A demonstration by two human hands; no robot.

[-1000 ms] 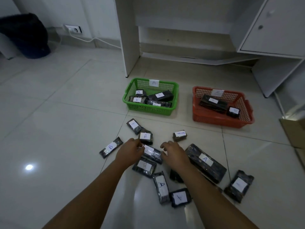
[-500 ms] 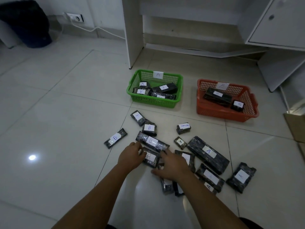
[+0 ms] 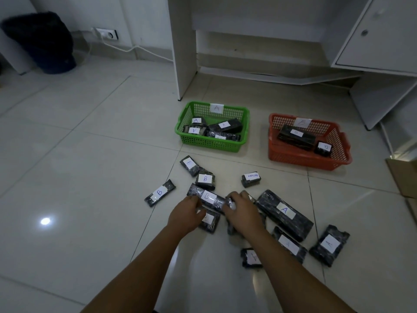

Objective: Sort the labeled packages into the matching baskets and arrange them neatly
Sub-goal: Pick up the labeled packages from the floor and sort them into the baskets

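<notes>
The orange basket (image 3: 309,160) marked B sits well apart from the long B package (image 3: 206,197), which the left hand (image 3: 186,216) and right hand (image 3: 244,214) clamp at its ends above the floor pile. The slick wrap may slip, or it may land in the nearer green A basket (image 3: 212,143).

Glossy white tile floor (image 3: 79,154) carries green basket (image 3: 212,144) and orange basket (image 3: 302,159) far centre-right, loose dark labelled packages (image 3: 284,214) scattered near them, black bin (image 3: 40,41) far left, cardboard box (image 3: 404,177) at right edge.
</notes>
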